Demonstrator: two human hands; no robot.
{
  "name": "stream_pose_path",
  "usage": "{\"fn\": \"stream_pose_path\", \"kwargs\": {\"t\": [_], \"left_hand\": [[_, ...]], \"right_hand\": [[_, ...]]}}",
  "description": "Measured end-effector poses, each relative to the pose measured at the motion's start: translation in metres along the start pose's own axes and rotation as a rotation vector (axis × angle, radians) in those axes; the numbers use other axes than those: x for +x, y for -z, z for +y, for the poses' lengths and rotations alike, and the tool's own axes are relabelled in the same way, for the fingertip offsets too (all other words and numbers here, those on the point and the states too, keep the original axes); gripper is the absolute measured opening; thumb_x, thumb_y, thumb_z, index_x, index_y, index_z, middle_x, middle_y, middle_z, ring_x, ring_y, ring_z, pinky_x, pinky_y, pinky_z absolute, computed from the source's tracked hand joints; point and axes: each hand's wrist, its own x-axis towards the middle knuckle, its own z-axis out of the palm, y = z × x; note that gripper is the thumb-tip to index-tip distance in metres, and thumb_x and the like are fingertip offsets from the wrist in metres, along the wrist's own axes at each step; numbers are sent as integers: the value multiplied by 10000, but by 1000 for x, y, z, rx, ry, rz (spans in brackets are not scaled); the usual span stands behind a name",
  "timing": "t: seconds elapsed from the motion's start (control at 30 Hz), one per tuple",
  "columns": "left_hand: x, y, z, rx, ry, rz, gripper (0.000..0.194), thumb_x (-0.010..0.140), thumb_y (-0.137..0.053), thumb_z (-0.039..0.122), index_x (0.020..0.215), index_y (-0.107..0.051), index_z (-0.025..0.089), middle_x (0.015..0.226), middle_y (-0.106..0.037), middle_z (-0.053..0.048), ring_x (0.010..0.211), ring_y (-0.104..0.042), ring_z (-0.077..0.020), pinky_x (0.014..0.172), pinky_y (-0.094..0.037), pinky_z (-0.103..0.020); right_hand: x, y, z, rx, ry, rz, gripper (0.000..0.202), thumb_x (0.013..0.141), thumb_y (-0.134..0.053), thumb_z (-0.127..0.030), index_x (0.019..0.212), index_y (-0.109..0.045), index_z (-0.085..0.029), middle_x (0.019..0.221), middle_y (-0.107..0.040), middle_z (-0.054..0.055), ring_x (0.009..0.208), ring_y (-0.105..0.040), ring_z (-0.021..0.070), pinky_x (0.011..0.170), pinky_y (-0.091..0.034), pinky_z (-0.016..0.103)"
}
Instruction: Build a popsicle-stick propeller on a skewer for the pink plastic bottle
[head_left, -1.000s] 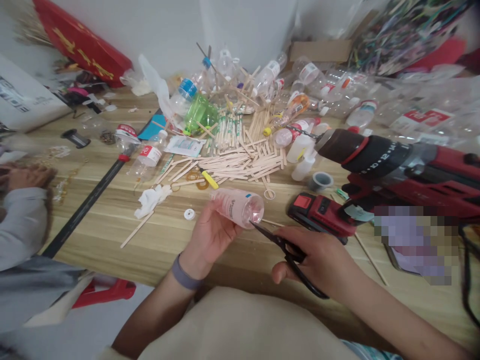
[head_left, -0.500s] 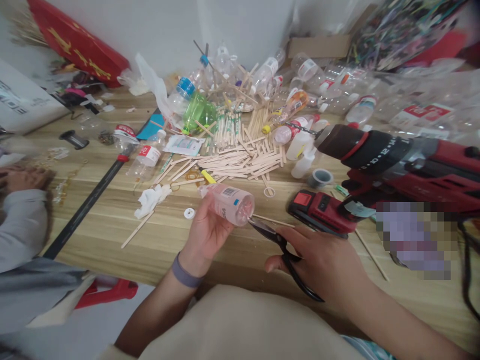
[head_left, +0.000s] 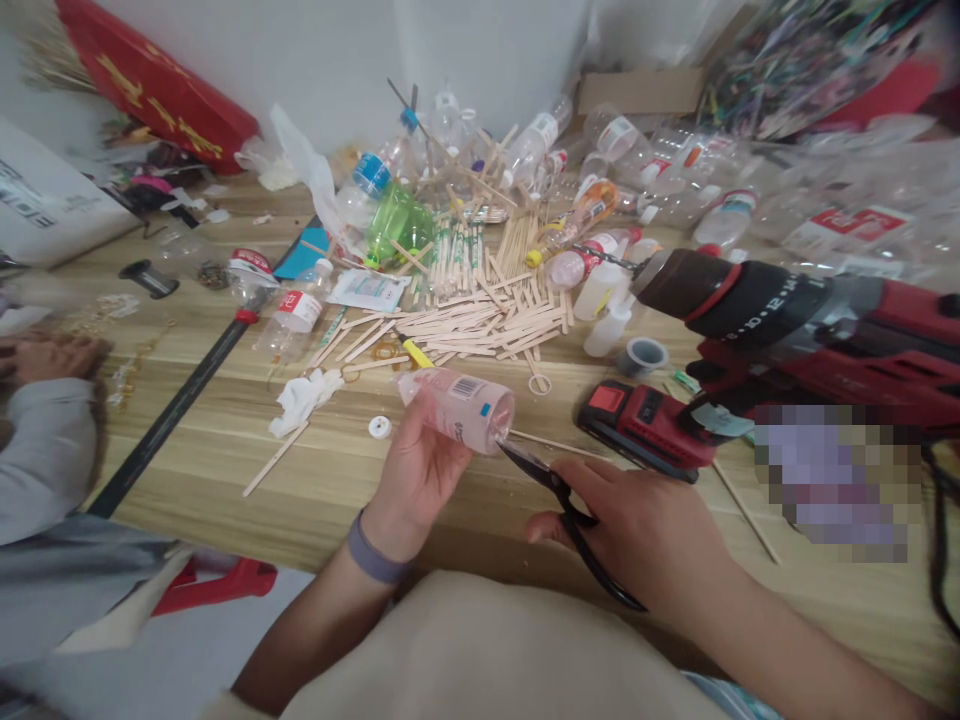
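Bottle (head_left: 469, 408), one, clear pinkish: lay tilted in my left hand (head_left: 426, 460), fingers closed around its side, base angled toward my right hand (head_left: 649, 525). Scissors (head_left: 559, 485), one pair, black-handled: gripped in my right hand, tips at the bottle's base. Wooden sticks (head_left: 480, 325), many: spread beyond the left grip.

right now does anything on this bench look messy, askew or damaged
Yes. A crumpled white tissue lies loose left of the pink bottle. Behind the bottle, wooden sticks are strewn at odd angles, and clear bottles lie tipped in a jumbled heap at the back. No spill or clear damage shows.
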Motion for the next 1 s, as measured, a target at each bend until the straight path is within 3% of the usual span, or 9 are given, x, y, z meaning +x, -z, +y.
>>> {"fn": "stream_pose_path", "kwargs": {"t": [0.2, 0.37, 0.47, 0.53, 0.6, 0.7, 0.8, 1.0], "left_hand": [[-5, -3, -1, 53, 8, 74, 241, 985, -418, 249, 1079, -627, 174, 983, -727, -52, 1010, -679, -182, 916, -542, -312], [-3, 1, -1, 48, -19, 45, 248, 972, -445, 239, 1140, -607, 155, 1067, -713, -84, 1066, -658, -208, 958, -518, -349], [-1, 5, 0, 24, -29, 32, 237, 948, -489, 208, 1153, -601, 175, 1021, -729, -53, 1009, -680, -184, 926, -533, -310], [0, 8, 0, 12, -39, 6, 249, 931, -519, 214, 1167, -598, 197, 1014, -733, -35, 999, -683, -179, 927, -532, -307], [1, 9, 2, 12, -53, -10, 247, 924, -533, 227, 1159, -605, 201, 1013, -733, -31, 1006, -681, -182, 936, -527, -315], [0, 9, 4, 20, -77, 5, 215, 923, -534, 222, 1115, -628, 196, 996, -733, -26, 1010, -675, -174, 936, -523, -301], [-1, 9, 4, 25, -95, 0, 215, 914, -551, 220, 1111, -635, 198, 1028, -729, -30, 1035, -667, -183, 953, -516, -319], [-2, 9, 2, 21, -108, -32, 256, 899, -575, 217, 1149, -624, 194, 1069, -733, -37, 1058, -665, -194, 958, -520, -326]], "right_hand": [[-1, -4, -5, 122, -67, -15, 624, 943, -258, -644, 658, -573, -187, 452, -560, -3, 355, -530, 136, 414, -220, 274], [0, -11, -13, 736, -362, -265, 638, 828, -363, -773, 619, -526, -193, 480, -501, -24, 436, -462, 108, 433, -262, 226], [-2, -16, -21, 1170, -527, -418, 619, 831, -327, -778, 667, -488, -203, 445, -389, -60, 375, -351, 87, 386, -243, 219], [-3, -18, -23, 1326, -598, -463, 614, 832, -307, -780, 741, -501, -205, 423, -342, -84, 330, -279, 81, 348, -217, 219], [-3, -20, -22, 1256, -581, -376, 630, 787, -367, -807, 762, -528, -199, 447, -359, -78, 363, -300, 87, 368, -234, 222], [-2, -19, -17, 900, -504, -212, 615, 706, -520, -801, 768, -587, -193, 503, -419, -54, 464, -378, 113, 448, -289, 232], [-3, -18, -15, 688, -459, -207, 587, 719, -539, -774, 793, -617, -198, 515, -474, -40, 480, -421, 131, 464, -313, 237], [-5, -19, -17, 563, -403, -221, 547, 750, -539, -743, 802, -638, -207, 569, -574, -11, 488, -484, 142, 479, -334, 237]]}}
